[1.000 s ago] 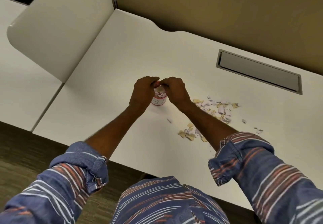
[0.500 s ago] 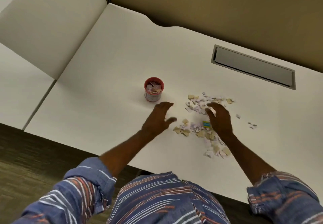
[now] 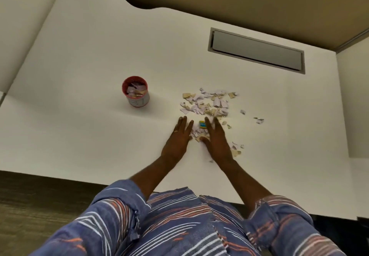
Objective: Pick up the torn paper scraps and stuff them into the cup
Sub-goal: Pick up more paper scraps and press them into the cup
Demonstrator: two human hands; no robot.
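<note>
On my remote feed, the left hand [image 3: 176, 139] lies flat on the white desk [image 3: 89, 135], fingers straight and together, a ring [image 3: 176, 131] on one of them. It holds nothing. The right hand [image 3: 216, 138] lies just beside it, also spread flat and empty, fingers pointing away from the body. Between the two hands sits a small clump of the paper scraps [image 3: 207, 103], with a yellow-and-blue piece [image 3: 202, 124] at the right hand's fingertips.

I cannot tell how many scraps lie under the right palm, which covers part of the clump. A few show at its outer edge. Motion blur softens both sets of fingertips.

The scraps are small, ragged bits, pale lilac-white and tan. Most lie in a loose heap just beyond the fingertips, and stray bits trail off to the right.

The cup [image 3: 136, 91] stands upright to the left of the heap, well apart from both hands. Its rim and inside are red and its outer wall is pale, with markings I cannot read. Scraps of the same colours fill it nearly to the rim.

Farther back, a grey recessed hatch [image 3: 256, 51] is set into the desk below a tan partition [image 3: 239, 0]. The rolled striped sleeves [image 3: 111, 205] are cut off by the bottom edge.
</note>
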